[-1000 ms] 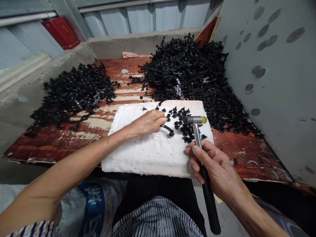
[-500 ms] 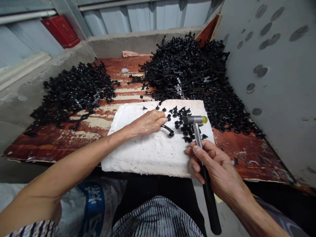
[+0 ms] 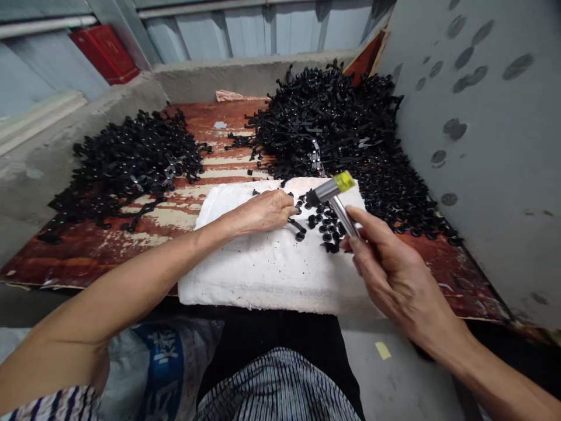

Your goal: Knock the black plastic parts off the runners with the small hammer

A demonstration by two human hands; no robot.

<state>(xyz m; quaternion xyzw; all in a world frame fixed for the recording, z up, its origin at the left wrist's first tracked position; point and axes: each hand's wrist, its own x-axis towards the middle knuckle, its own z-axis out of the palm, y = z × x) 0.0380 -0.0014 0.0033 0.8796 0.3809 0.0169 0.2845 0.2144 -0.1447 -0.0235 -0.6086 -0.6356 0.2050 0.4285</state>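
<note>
My right hand (image 3: 385, 263) is closed round the handle of a mallet (image 3: 329, 189), which has a dark face on one end and a yellow face on the other. The mallet's head hangs over small black round parts (image 3: 326, 229) scattered on a folded white towel (image 3: 263, 275). On the towel's left half, my left hand (image 3: 276, 209) pinches a black arm-shaped part (image 3: 298, 229) with a round foot at its near end. The far end of this part is hidden by the fingers. Dark specks dot the towel.
Behind the towel rises a large heap of black parts (image 3: 333, 117), spreading to the right. A smaller heap of black parts (image 3: 131, 152) lies at the left. Both rest on a worn reddish-brown board (image 3: 79, 257). A grey panel (image 3: 473, 146) stands at the right.
The mallet has tilted, its dark face now lower and farther left and its yellow end raised. My right hand has turned and moved up slightly. My left hand stays almost in place.
</note>
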